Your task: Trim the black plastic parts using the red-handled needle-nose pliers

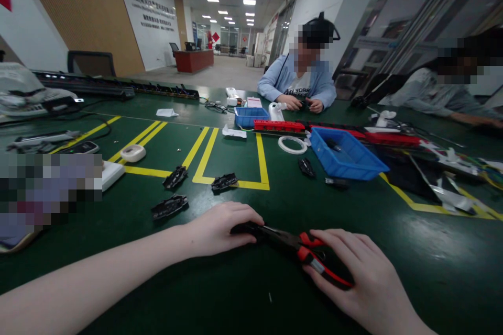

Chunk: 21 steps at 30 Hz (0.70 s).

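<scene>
My left hand [220, 230] lies flat on the green table [243, 188], its fingers closed over a small black part [244, 229] that it presses down. My right hand [357, 277] grips the red handles of a pair of pliers [302, 251]. The pliers' dark jaws point left and meet the black part under my left fingers. Three similar black plastic parts [170, 207] [175, 177] [223, 182] lie on the table beyond my left hand.
A blue bin [346, 154] stands at centre right with red strips [279, 126] behind it. A tape roll [132, 153] and a white ring [292, 144] lie on the table. Two people sit across the table, working. Yellow lines mark the surface.
</scene>
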Each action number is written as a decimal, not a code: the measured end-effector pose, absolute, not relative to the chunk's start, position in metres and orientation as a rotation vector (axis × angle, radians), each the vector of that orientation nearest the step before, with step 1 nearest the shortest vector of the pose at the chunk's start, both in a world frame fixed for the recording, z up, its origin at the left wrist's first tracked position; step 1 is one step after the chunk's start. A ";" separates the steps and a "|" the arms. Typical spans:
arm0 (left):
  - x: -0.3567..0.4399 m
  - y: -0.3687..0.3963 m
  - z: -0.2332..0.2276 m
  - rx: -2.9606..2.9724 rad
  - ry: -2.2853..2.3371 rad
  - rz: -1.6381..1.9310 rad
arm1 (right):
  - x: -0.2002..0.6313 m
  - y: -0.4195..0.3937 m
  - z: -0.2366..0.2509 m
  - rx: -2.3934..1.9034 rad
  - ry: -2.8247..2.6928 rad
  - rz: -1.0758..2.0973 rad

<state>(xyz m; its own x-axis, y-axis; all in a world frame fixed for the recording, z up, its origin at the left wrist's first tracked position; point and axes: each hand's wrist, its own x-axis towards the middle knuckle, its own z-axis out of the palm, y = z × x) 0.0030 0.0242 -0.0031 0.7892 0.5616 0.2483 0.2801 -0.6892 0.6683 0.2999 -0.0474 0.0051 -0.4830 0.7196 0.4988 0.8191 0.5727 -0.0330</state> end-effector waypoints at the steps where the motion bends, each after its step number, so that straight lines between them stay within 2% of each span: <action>1: 0.003 0.024 -0.003 2.350 0.622 0.587 | 0.300 -0.047 0.006 -1.222 -2.347 -0.304; 8: 0.003 0.024 -0.002 2.360 0.613 0.584 | 0.303 -0.048 0.003 -1.209 -2.357 -0.320; 21: 0.003 0.021 -0.001 2.376 0.605 0.554 | 0.299 -0.050 -0.006 -1.494 -2.210 0.077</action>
<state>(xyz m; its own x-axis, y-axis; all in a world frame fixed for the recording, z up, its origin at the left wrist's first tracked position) 0.0032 0.0212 -0.0013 0.8073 0.5410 0.2358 0.2820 -0.7046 0.6512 0.2993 -0.0505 -0.0060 -0.2980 0.8894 0.3466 0.8632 0.4061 -0.3000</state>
